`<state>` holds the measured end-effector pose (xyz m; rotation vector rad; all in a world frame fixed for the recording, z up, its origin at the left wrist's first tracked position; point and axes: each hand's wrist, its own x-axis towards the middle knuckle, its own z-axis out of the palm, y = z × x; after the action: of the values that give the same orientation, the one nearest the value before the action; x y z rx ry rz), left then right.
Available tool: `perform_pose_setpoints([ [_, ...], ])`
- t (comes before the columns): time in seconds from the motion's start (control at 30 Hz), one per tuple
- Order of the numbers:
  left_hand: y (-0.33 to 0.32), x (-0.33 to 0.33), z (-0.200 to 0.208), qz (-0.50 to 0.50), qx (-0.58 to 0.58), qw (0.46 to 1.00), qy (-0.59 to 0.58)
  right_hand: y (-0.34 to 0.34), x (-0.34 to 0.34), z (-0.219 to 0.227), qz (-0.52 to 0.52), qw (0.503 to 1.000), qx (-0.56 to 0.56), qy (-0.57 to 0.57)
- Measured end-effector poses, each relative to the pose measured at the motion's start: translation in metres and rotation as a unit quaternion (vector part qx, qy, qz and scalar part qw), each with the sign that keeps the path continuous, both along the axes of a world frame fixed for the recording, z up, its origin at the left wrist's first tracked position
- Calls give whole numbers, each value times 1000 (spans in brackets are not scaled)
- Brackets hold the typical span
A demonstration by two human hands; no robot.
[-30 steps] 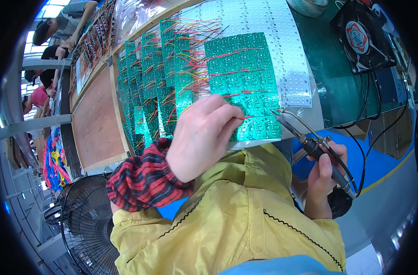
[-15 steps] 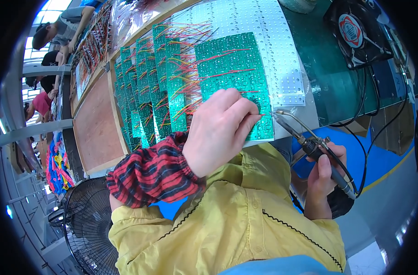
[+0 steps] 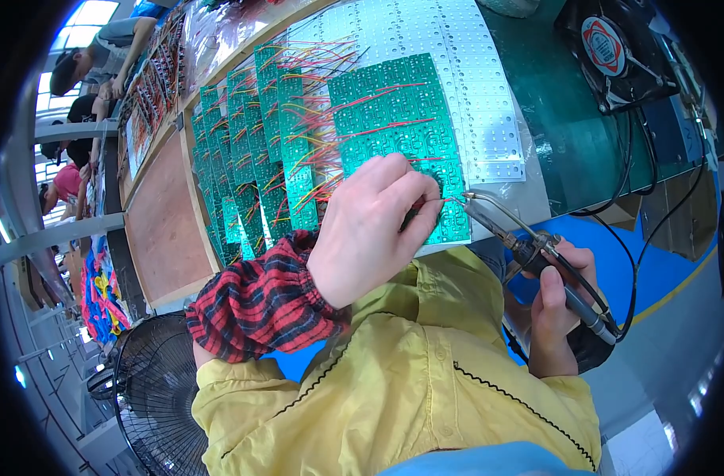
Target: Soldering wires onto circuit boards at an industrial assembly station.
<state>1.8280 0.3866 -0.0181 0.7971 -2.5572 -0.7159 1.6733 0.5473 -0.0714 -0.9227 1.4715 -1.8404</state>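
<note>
My left hand (image 3: pixel 374 226), in a red-and-black checked sleeve cover, pinches a thin red wire (image 3: pixel 451 199) between thumb and forefinger over the right edge of a green circuit board panel (image 3: pixel 390 95). Other red wires lie across that panel in rows. From the right, my right hand (image 3: pixel 556 305) grips a soldering iron (image 3: pixel 525 252) with a thin metal feed tube alongside it. Its tip is at the panel's right edge, close to the wire's end; whether they touch is too small to tell.
Several green panels (image 3: pixel 268 143) with red and yellow wires overlap at the left. Beneath lies a white perforated sheet (image 3: pixel 489 119). A black square fan (image 3: pixel 608 55) stands at the far right, with black cables (image 3: pixel 644 159) hanging down. A round floor fan (image 3: pixel 155 389) and co-workers are at the left.
The iron's tip has moved a little left, onto the panel's edge beside the wire. My left hand keeps its pinch, and the whole view has shifted slightly.
</note>
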Motion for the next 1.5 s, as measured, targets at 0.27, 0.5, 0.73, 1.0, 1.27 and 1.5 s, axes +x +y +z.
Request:
perform_pose_setpoints([
  [0.27, -1, 1, -3, -2, -2, 1000, -6, -2, 0, 1, 13, 1000, 5, 22],
  [0.5, 0, 0, 0, -4, -4, 1000, -4, 3, -3, 1, -39, 999, -6, -21],
  [0.73, 0, 3, 7, -1, -1, 1000, -25, 6, -1, -1, -87, 996, 28, -12],
  [1.0, -1, 45, 30, 23, 50, 998, -13, 5, 10, 5, -61, 998, -12, -20],
  [1.27, 18, 85, 7, 62, -27, 998, -7, 4, 33, -7, 106, 993, -50, 8],
  [1.5, 18, 88, -8, 44, -14, 997, 60, -1, 46, -7, 136, 990, -23, 30],
])
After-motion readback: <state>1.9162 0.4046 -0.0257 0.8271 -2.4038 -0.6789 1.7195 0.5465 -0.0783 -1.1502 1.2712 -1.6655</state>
